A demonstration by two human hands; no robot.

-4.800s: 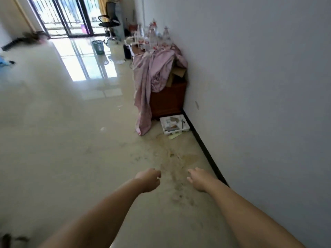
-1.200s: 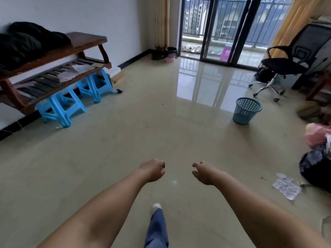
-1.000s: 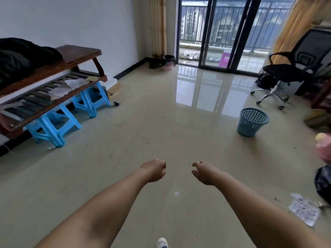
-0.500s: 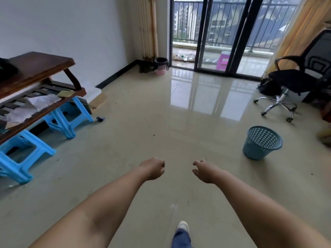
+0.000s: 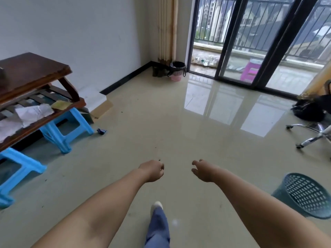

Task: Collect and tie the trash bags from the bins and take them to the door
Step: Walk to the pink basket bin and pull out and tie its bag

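Hovering over glossy tile, both hands (image 5: 152, 170) (image 5: 203, 170) curl empty near mesh bin (image 5: 304, 195).

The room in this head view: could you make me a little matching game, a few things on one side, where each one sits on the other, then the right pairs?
Things:
1. pink bin with a black bag
2. teal mesh basket
3. blue stool
4. pink stool

Places:
A. out on the balcony, behind the glass door
B. under the wooden bench by the left wall
C. in the far corner, beside the glass door
D. on the floor near the right arm

Pairs: 1-C, 2-D, 3-B, 4-A
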